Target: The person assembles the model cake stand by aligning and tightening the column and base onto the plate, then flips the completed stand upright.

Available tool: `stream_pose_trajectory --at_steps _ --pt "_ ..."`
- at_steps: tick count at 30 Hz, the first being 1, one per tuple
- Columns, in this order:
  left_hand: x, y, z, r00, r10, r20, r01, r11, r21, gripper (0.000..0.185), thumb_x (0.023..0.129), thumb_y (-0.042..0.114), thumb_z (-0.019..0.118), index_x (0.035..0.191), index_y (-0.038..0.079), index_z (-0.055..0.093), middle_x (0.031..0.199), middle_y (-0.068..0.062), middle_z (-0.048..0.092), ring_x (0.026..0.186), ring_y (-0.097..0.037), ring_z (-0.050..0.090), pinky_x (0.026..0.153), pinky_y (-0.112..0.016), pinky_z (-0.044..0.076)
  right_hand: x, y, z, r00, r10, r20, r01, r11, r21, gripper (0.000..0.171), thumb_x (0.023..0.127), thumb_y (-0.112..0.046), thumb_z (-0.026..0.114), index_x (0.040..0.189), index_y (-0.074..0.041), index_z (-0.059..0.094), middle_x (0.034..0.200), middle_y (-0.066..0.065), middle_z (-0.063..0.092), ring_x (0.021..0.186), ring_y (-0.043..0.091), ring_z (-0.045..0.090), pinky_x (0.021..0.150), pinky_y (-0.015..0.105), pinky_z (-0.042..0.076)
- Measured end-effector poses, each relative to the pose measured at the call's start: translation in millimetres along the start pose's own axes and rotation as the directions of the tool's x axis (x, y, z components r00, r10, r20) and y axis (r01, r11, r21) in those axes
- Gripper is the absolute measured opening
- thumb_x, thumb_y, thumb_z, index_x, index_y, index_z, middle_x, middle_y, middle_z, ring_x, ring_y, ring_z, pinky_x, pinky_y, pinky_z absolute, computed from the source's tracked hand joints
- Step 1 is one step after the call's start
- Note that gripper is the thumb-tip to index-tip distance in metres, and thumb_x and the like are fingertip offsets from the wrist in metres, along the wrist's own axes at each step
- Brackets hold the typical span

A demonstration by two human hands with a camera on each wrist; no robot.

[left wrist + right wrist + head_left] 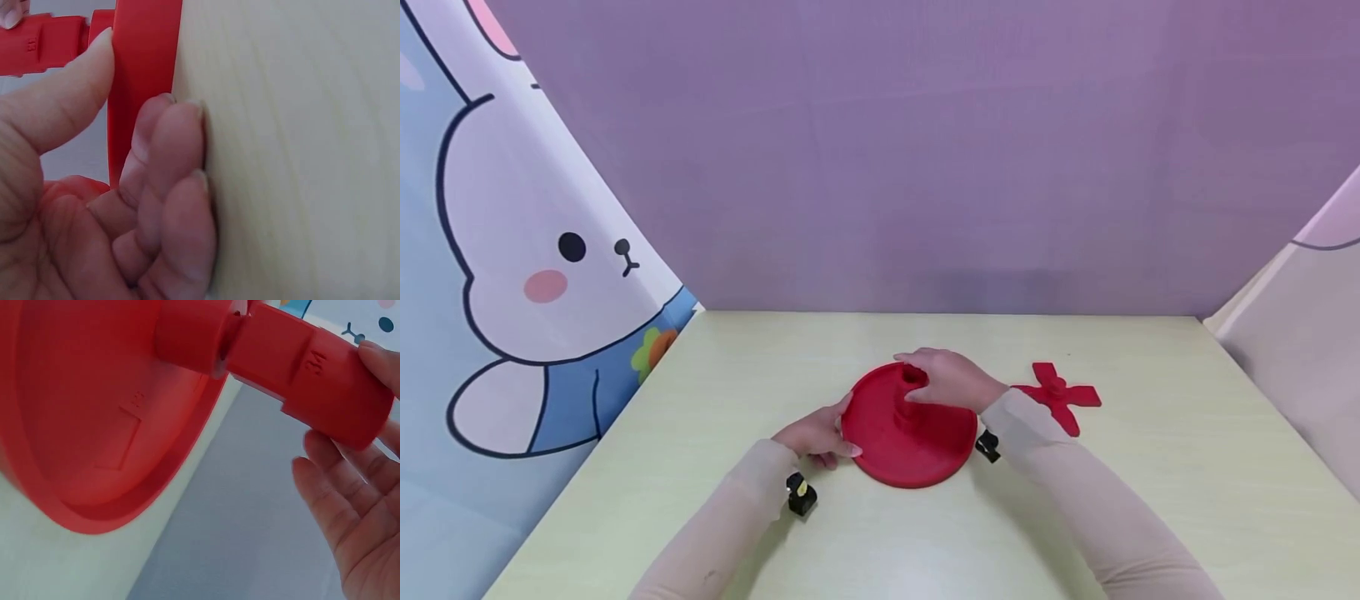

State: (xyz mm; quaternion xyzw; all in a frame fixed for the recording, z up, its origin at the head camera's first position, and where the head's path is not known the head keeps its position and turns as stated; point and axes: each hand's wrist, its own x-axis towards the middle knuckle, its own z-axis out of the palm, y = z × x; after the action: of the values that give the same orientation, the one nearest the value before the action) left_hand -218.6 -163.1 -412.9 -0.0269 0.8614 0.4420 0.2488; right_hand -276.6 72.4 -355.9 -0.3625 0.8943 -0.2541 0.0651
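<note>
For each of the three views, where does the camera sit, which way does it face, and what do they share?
Head: above, facing forward and down at the table; both hands, sleeves show.
Left wrist: beside left hand, facing the red disc rim.
Right wrist: beside right hand, facing the red post.
Shared: disc and post appear in all.

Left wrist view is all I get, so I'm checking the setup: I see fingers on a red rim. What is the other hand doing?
Observer: The right hand holds the red tube standing on the post at the centre of the red disc.
Operator: Anything else on the table?
Observer: A red propeller-shaped piece lies to the right of the disc, apart from it.
Operator: Any markings?
Observer: The right wrist view shows "34" embossed on the tube.
</note>
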Motion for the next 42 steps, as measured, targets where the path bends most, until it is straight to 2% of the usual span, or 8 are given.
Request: stream_pose_trajectory --at_steps 6,10,18,22,24,30,34,42 --pt "-0.2 1.0 0.9 1.0 -0.014 -0.004 0.014 1.0 -0.011 0.099 0.08 0.017 0.078 0.155 0.02 0.014 0.111 -0.012 0.055 0.057 -0.023 0.054 0.055 -0.031 0.047 0 5 8 0.999 0.028 -0.025 -0.027 0.997 0.07 0.06 0.078 -0.015 0.08 0.132 -0.006 0.057 0.116 0.008 0.06 0.101 0.022 0.058 0.074 0.031 0.055" --pt "0.5 1.0 1.1 1.0 -0.021 -0.004 0.021 1.0 -0.008 0.099 0.08 0.018 0.078 0.155 0.021 0.014 0.113 -0.012 0.054 0.058 -0.023 0.054 0.055 -0.031 0.048 1 15 14 0.998 0.063 0.003 -0.062 0.971 0.231 0.063 0.082 -0.015 0.077 0.138 -0.005 0.05 0.116 0.007 0.059 0.101 0.022 0.059 0.074 0.032 0.056" --pt "4.1 0.3 -0.5 1.0 -0.025 0.001 0.025 1.0 -0.019 0.1 0.079 0.017 0.078 0.155 0.022 0.014 0.115 -0.012 0.053 0.056 -0.022 0.053 0.054 -0.03 0.047 -2 33 21 0.993 0.091 0.071 -0.115 0.803 0.585 0.064 0.086 -0.006 0.069 0.143 -0.002 0.041 0.124 0.015 0.057 0.111 0.03 0.056 0.083 0.044 0.053" --pt "5.4 -0.2 0.2 1.0 -0.024 0.007 0.024 0.999 -0.026 0.1 0.08 0.016 0.078 0.155 0.021 0.013 0.115 -0.012 0.053 0.055 -0.022 0.052 0.054 -0.03 0.046 -2 38 28 0.993 0.098 0.072 -0.12 0.715 0.688 0.063 0.087 -0.006 0.068 0.144 -0.003 0.041 0.127 0.016 0.055 0.114 0.031 0.055 0.084 0.046 0.052" --pt "5.8 -0.4 0.2 1.0 -0.025 0.007 0.025 0.999 -0.025 0.1 0.08 0.016 0.078 0.155 0.021 0.013 0.116 -0.012 0.054 0.055 -0.022 0.052 0.053 -0.029 0.046 -1 40 31 0.992 0.108 0.065 -0.122 0.69 0.713 0.062 0.086 -0.006 0.069 0.142 -0.003 0.043 0.126 0.015 0.056 0.113 0.03 0.055 0.084 0.047 0.052" --pt "5.5 1.2 2.0 1.0 -0.031 0.004 0.031 0.999 -0.012 0.099 0.081 0.015 0.078 0.155 0.019 0.012 0.112 -0.011 0.056 0.053 -0.021 0.052 0.053 -0.029 0.046 -1 42 36 0.984 0.175 0.042 -0.151 0.673 0.724 0.059 0.084 -0.006 0.072 0.138 -0.005 0.049 0.122 0.012 0.058 0.11 0.028 0.056 0.082 0.043 0.054" --pt "7.0 1.9 3.8 1.0 -0.029 0.008 0.03 0.999 -0.021 0.099 0.081 0.015 0.077 0.155 0.018 0.012 0.113 -0.012 0.055 0.054 -0.021 0.052 0.053 -0.029 0.046 -3 41 38 0.98 0.196 0.021 -0.151 0.678 0.719 0.06 0.083 -0.007 0.073 0.137 -0.004 0.049 0.122 0.013 0.057 0.11 0.028 0.055 0.082 0.042 0.054" --pt "8.1 1.6 3.0 0.999 -0.031 -0.007 0.031 0.999 0.014 0.099 0.08 0.018 0.078 0.155 0.018 0.013 0.123 -0.014 0.05 0.058 -0.023 0.056 0.056 -0.031 0.048 0 35 43 0.976 0.218 -0.014 -0.153 0.725 0.672 0.06 0.082 -0.01 0.075 0.137 -0.004 0.049 0.12 0.011 0.056 0.11 0.027 0.054 0.081 0.039 0.054"
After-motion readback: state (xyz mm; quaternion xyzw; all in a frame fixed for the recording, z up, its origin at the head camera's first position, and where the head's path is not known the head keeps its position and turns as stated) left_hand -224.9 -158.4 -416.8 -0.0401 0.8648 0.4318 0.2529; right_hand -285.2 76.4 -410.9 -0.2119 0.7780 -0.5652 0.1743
